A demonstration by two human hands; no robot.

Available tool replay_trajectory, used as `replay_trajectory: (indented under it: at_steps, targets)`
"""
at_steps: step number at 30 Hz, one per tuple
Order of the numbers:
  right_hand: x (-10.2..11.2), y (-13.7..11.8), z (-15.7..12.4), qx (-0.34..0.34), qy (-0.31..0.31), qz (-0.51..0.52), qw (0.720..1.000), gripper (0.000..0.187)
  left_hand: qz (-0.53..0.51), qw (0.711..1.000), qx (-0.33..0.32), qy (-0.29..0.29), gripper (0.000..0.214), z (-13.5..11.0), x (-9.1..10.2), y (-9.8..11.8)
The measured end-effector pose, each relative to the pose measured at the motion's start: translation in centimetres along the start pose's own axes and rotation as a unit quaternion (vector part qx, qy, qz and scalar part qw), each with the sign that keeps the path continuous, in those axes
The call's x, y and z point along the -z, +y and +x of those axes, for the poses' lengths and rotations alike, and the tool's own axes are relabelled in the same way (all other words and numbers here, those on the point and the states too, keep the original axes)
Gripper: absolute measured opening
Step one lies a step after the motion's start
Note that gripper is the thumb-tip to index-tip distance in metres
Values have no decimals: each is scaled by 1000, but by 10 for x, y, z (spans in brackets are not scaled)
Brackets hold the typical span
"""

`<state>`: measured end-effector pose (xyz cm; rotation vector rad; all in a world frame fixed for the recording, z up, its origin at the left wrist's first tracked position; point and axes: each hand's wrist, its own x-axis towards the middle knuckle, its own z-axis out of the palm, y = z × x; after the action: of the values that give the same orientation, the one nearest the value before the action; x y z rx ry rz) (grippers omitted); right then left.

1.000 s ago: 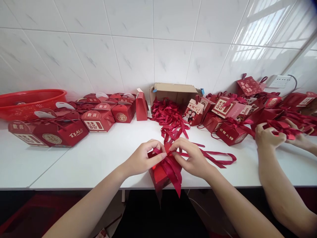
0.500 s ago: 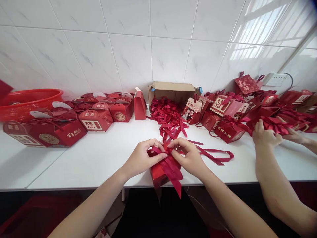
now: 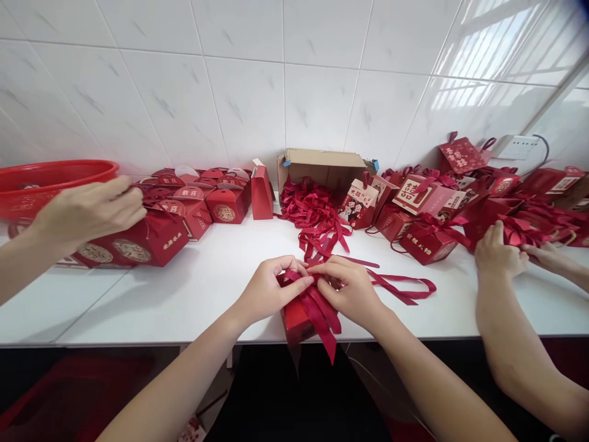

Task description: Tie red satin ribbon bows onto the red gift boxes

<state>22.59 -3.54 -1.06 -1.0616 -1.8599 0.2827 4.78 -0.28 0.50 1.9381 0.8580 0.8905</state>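
Observation:
A small red gift box (image 3: 297, 319) sits at the front edge of the table, right before me. Dark red satin ribbon (image 3: 324, 316) is gathered at its top, and the loose ends hang down over the near side. My left hand (image 3: 271, 288) pinches the ribbon between thumb and fingers from the left. From the right, my right hand (image 3: 350, 288) pinches the same ribbon, its fingertips close to the left ones. The fingers partly hide the gathered part and the box top. Another ribbon strip (image 3: 405, 285) lies on the table beside my right hand.
An open cardboard box (image 3: 326, 158) spills ribbons (image 3: 313, 205) behind the gift box. Finished-looking red boxes (image 3: 227, 202) stand left, more boxes (image 3: 427, 242) right. A co-worker's hand (image 3: 92, 212) reaches in near a red basin (image 3: 55, 175); another person's hands (image 3: 501, 252) work at right.
Another person's hand has come in at the left, and a red box now stands by it among the boxes there. My right fingers have shifted slightly at the ribbon.

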Motion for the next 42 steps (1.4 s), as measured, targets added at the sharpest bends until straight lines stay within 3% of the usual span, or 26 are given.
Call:
replay_trajectory:
  at_steps: [3, 7, 13, 16, 20, 22, 27, 29, 32, 42]
  targets:
    - [0, 1, -1, -22, 1, -4, 1000, 12, -4, 1000, 10, 0, 26, 0, 0, 1]
    - [-2, 2, -4, -61, -7, 6, 998, 16, -17, 1000, 16, 10, 29, -2, -2, 0]
    - [-9, 5, -9, -138, 34, 89, 986, 17, -44, 999, 25, 22, 33, -5, -5, -3]
    - [-10, 7, -9, -215, 59, 191, 956, 23, -53, 998, 37, 25, 35, -6, -5, -5]
    - [-10, 7, -10, -325, 55, 327, 886, 30, -63, 997, 49, 20, 36, -7, -5, -6]
    - [-10, 7, -11, -317, 50, 333, 887, 26, -66, 997, 47, 20, 36, -7, -4, -6]
    - [-9, 11, -10, -207, 50, 197, 957, 19, -62, 997, 49, 24, 36, -6, -3, -3]
    - [-10, 13, -10, -176, 69, 135, 973, 19, -60, 996, 57, 29, 37, -6, -4, -3]
    - [-12, 15, -13, -161, 98, 115, 975, 19, -64, 995, 66, 37, 37, -7, -7, -4]
    - [-15, 18, -22, -103, 105, 59, 987, 18, -64, 995, 67, 36, 30, -11, -6, -9]
